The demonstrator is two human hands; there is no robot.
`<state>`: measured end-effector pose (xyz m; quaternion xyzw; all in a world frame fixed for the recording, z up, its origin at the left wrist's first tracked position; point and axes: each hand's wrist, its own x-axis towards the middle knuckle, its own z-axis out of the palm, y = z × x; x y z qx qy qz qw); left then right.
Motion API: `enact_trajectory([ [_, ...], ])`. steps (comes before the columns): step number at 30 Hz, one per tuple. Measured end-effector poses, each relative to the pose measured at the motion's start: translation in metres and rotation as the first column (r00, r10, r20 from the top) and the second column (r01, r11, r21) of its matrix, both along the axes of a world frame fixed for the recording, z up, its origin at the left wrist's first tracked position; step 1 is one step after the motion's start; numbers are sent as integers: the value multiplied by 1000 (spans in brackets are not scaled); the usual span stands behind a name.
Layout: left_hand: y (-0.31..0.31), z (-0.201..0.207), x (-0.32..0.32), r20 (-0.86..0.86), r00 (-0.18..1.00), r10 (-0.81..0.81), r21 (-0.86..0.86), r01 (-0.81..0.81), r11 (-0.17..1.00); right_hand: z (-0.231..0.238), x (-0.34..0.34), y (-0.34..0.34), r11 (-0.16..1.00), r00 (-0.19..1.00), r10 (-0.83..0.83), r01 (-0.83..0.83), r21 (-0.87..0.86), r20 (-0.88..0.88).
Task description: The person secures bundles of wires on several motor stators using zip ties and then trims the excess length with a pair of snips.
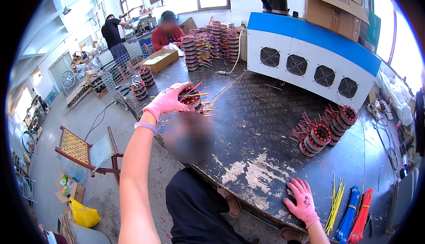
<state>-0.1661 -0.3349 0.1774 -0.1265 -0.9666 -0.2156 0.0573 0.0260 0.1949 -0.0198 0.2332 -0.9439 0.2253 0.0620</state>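
Observation:
My left hand, in a pink glove, reaches out to the far left edge of the dark worktable. Its fingers close over the top of a stack of round wound stators with red, yellow and blue wires sticking out. My right hand, also gloved in pink, lies flat with fingers spread on the table's near edge and holds nothing. Just right of it lie bundles of yellow, blue and red wires.
A row of red-wired stators lies at the right, in front of a blue and white machine with several fans. Cardboard boxes sit on top. More stator stacks, two people and a woven chair are farther off.

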Motion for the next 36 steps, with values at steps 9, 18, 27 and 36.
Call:
enact_trajectory([
  [9,3,-3,2,16,1000,7,-14,-7,1000,-4,-1,0,1000,1000,3,-4,-25,-22],
  [18,-2,-8,2,19,999,36,16,-36,999,-5,-1,1,1000,999,0,-1,-11,-37],
  [27,0,-8,5,15,998,63,101,-64,993,-2,-1,0,1000,1000,0,0,-11,-22],
  [36,-1,-18,6,4,998,55,203,-55,978,1,0,1,1000,1000,-15,15,-7,-12],
])
